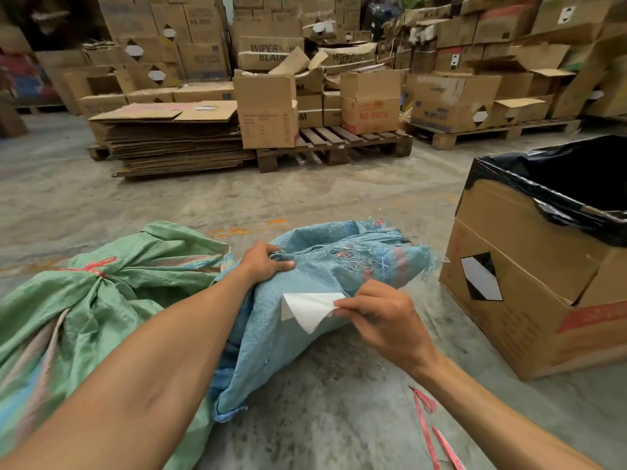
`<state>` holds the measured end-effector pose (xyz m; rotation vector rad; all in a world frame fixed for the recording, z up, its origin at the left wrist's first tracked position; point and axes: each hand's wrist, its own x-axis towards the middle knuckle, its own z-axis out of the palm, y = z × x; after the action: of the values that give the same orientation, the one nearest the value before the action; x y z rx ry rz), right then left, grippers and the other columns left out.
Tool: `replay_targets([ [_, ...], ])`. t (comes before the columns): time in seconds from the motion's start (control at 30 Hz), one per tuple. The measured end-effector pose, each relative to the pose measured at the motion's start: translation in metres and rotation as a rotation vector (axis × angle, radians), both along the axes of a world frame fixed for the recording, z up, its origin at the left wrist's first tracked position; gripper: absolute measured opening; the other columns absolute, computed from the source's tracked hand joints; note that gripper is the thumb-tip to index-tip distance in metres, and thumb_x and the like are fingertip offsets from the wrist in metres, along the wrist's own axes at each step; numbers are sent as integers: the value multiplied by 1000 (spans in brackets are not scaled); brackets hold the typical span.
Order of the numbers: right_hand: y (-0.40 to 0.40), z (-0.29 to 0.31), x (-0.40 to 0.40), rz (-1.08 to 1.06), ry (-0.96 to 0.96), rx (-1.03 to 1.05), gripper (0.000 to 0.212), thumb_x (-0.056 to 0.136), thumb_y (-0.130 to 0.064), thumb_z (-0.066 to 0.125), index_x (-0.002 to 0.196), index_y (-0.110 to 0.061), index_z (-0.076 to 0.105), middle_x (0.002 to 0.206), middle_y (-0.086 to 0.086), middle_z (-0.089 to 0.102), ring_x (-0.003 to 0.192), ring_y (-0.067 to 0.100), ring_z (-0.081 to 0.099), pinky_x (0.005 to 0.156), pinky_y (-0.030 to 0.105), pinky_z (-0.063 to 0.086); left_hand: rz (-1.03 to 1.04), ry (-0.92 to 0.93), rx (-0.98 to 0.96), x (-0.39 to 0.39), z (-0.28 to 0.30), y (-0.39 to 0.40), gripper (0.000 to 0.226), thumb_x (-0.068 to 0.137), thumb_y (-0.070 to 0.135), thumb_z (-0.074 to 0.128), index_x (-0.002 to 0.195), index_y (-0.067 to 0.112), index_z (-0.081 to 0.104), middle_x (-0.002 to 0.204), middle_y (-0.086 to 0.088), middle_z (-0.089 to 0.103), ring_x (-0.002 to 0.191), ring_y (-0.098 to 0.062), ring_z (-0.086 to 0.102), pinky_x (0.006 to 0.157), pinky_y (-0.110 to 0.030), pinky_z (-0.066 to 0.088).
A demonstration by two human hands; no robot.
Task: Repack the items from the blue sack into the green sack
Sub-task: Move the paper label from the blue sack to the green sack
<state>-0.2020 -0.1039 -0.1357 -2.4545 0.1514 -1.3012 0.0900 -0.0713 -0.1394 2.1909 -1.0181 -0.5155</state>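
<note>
Left hand point(268, 262) of mine clamps the blue sack point(305, 300) steady — so my right hand point(380, 317), just right of it, can pinch the white label point(305, 308) loose. Green sack point(84, 307) slumps leftward, tied shut.

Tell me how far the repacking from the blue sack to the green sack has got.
Done: the green sack looks bulky and is tied with red string; the blue sack looks limp.
In hand: the left hand grips the blue sack's edge, and the right hand pinches a white label on it.
Left: unclear, since neither sack's inside shows.
</note>
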Motion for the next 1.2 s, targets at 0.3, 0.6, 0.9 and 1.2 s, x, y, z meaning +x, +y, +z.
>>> replay_targets([
  [0.3, -25, 31, -16, 9, -4, 229, 9, 76, -11, 80, 85, -10, 81, 71, -1, 72, 63, 9, 64, 57, 28, 51, 87, 42, -18, -1, -17, 2, 77, 77, 42, 80, 139, 5, 51, 145, -10, 51, 132, -29, 48, 108, -40, 39],
  [0.6, -29, 39, -33, 39, 49, 216, 16, 74, -4, 82, 87, -13, 80, 73, -1, 73, 64, 13, 64, 60, 31, 52, 219, -173, 169, 2, -30, 11, 65, 81, 51, 73, 138, 28, 53, 137, -4, 59, 127, -30, 53, 100, -45, 45],
  [0.9, -37, 56, -37, -25, -18, 357, 13, 79, -7, 78, 86, -18, 77, 82, -6, 75, 73, 17, 68, 67, 32, 56, 316, -332, 271, -6, -51, 23, 32, 93, 34, 61, 124, 29, 61, 121, -13, 65, 111, -36, 61, 88, -41, 50],
  [1.2, -42, 39, -25, -138, 65, 580, 9, 81, -11, 78, 89, -11, 79, 82, -2, 75, 78, 14, 73, 73, 38, 61, 28, 830, -74, -64, -60, 6, 18, 100, 31, 51, 102, 16, 63, 91, -4, 70, 76, -18, 64, 71, -29, 54],
])
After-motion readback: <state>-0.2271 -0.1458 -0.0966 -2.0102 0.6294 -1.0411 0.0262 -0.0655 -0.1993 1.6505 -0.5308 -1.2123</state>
